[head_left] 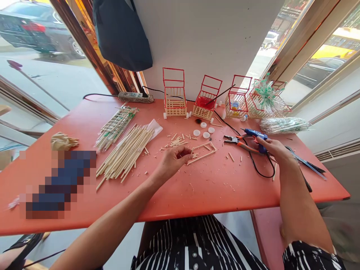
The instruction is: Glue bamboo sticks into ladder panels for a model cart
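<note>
A small rectangular frame of wooden sticks (206, 155) lies near the middle of the table, its left end pinched by my left hand (177, 157). My right hand (274, 149) is wrapped round the handle of a blue hot glue gun (254, 133), whose tip points left. Beneath and beside the gun are pliers with orange handles (239, 140), and a black cord loops below. Short cut stick pieces (177, 141) are scattered just beyond my left hand. Several white plastic caps (206, 134) sit behind the frame.
Little stick carts with red upper frames (174, 97) line the back of the red table (174, 202). To the left lie a bundle of sticks (126, 152), ladder-like stick panels (116, 125), crumpled brown paper (64, 141) and a power strip (136, 97). Wrapped plastic (284, 125) is at right.
</note>
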{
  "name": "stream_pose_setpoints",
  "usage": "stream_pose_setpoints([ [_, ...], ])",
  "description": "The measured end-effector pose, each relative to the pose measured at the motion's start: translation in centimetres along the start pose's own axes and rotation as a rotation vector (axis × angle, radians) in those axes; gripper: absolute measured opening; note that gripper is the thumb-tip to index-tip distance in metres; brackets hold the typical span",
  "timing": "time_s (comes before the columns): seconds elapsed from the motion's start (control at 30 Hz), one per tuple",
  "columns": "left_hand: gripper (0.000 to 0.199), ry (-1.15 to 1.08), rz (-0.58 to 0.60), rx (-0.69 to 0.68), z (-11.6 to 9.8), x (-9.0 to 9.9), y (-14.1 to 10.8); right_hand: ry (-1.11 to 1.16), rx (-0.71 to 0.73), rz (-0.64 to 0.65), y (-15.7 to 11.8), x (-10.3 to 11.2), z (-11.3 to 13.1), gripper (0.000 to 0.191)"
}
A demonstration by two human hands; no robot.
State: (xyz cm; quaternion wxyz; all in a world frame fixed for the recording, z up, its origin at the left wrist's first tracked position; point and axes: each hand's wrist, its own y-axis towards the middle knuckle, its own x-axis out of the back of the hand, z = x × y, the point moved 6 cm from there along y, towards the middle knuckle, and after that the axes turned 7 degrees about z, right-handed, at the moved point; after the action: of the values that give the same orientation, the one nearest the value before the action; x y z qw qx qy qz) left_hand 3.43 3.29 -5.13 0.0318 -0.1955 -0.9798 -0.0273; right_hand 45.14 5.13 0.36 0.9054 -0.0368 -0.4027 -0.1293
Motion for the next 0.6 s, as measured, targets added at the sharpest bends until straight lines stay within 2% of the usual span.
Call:
stream_pose_setpoints([
  [0.1, 0.020, 0.025, -0.001, -0.004, -0.1, 0.2, 0.0, 0.202, -0.175, 0.093, -0.2, -0.7, -0.6, 0.038],
  [0.13, 0.021, 0.036, -0.004, -0.001, -0.1, 0.2, 0.0, 0.264, -0.210, 0.083, -0.4, -0.6, -0.8, 0.036],
  [0.2, 0.022, 0.059, -0.013, 0.000, -0.2, 0.4, 0.0, 0.362, -0.231, 0.020, -0.9, -0.5, -0.9, 0.038],
  [0.3, 0.022, 0.090, -0.039, -0.017, -0.1, 0.6, 0.1, 0.478, -0.142, -0.128, -1.8, -0.4, 0.4, 0.051],
  [0.37, 0.021, 0.088, -0.076, -0.052, 0.0, 0.9, 0.2, 0.572, -0.022, -0.232, -2.8, -0.7, 2.9, 0.055],
  [0.43, 0.020, 0.076, -0.119, -0.092, 0.0, 1.1, 0.2, 0.676, 0.135, -0.246, -3.9, -1.9, 6.5, 0.052],
  [0.5, 0.020, 0.061, -0.152, -0.120, 0.0, 1.4, 0.3, 0.777, 0.265, -0.164, -4.7, -3.9, 10.1, 0.048],
  [0.6, 0.021, 0.054, -0.188, -0.157, -0.3, 1.7, 0.3, 0.672, 0.343, -0.003, -5.8, -7.3, 13.7, 0.035],
])
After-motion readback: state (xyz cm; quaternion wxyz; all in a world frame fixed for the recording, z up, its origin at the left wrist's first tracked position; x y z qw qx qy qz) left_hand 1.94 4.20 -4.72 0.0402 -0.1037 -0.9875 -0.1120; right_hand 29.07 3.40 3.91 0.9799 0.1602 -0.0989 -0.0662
